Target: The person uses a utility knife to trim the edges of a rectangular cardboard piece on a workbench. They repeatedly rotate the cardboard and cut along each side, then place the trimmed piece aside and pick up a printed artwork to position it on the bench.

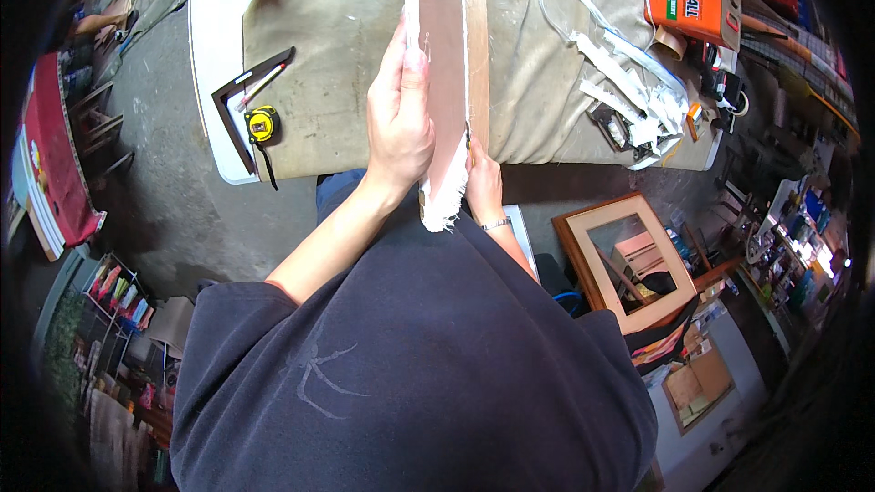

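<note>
A long strip of brownish-pink fabric (441, 55) with frayed white edges runs away from me over the table, lying along a pale wooden board (477, 64). Its near end, ragged and fringed, hangs past the table edge close to my shirt. My left hand (401, 123) is closed around the strip's left edge, thumb on top. At the right edge, my right hand (485, 184) is closed on a thin-bladed cutter (468, 132), whose dark blade touches the white fringe. Most of the cutter's handle is hidden by the fingers.
On the cloth-covered table (314, 109) lie a carpenter's square (234, 123), a pencil (264, 87) and a yellow tape measure (262, 127) at left. White fabric scraps (643, 114) and an orange-and-green can (688, 0) are at right. A framed panel (629, 264) leans nearby.
</note>
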A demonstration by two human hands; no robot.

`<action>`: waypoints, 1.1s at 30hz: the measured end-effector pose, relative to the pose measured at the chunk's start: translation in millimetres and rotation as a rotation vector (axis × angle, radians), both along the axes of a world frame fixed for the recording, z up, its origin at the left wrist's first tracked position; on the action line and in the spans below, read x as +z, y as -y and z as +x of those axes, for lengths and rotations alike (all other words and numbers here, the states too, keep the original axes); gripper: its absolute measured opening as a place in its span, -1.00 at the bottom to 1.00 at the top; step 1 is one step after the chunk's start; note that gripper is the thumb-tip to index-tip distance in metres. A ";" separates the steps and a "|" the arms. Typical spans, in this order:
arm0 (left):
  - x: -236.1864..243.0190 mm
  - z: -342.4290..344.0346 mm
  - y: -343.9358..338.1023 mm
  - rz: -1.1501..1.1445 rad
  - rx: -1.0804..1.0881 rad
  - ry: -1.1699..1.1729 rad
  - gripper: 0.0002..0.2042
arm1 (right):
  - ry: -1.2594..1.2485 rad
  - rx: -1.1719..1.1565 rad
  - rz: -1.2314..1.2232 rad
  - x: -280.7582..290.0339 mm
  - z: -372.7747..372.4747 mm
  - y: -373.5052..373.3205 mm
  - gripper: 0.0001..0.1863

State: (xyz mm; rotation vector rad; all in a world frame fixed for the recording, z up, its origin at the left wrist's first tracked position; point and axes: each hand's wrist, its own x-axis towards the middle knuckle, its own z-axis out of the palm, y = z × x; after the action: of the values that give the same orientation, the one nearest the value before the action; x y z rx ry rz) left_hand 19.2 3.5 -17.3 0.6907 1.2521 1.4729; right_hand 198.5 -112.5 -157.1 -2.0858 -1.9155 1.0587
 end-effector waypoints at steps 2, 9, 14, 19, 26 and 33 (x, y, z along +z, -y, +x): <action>-1.9 0.5 -0.6 0.005 -0.008 -0.011 -0.54 | -0.012 -0.015 -0.035 0.5 3.3 10.8 -0.67; 3.2 -1.1 -2.2 0.004 -0.041 -0.005 -0.53 | 0.049 0.022 -0.045 -0.9 19.1 47.8 -0.60; 5.0 -15.3 -0.9 -0.079 -0.096 -0.145 -0.51 | -0.068 -0.107 0.134 22.0 30.1 38.9 -0.47; 9.8 -63.3 -17.4 -0.298 -0.227 -0.286 -0.44 | -0.274 -0.349 -0.108 -1.7 20.0 -6.0 -0.68; -28.8 -105.0 -14.2 -0.270 -0.042 -0.038 -0.62 | -0.310 -0.527 -0.059 -49.0 -3.2 -13.0 -0.78; -30.3 -134.8 -3.7 -0.265 -0.005 0.085 -0.65 | -0.790 -0.848 -0.142 -47.9 3.5 -21.4 -0.80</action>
State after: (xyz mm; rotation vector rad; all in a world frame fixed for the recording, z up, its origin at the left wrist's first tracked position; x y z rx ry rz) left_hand -115.6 7.3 -47.6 0.4498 1.3470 1.2886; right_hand 202.0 -91.1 -205.1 -1.7920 -0.5281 1.4488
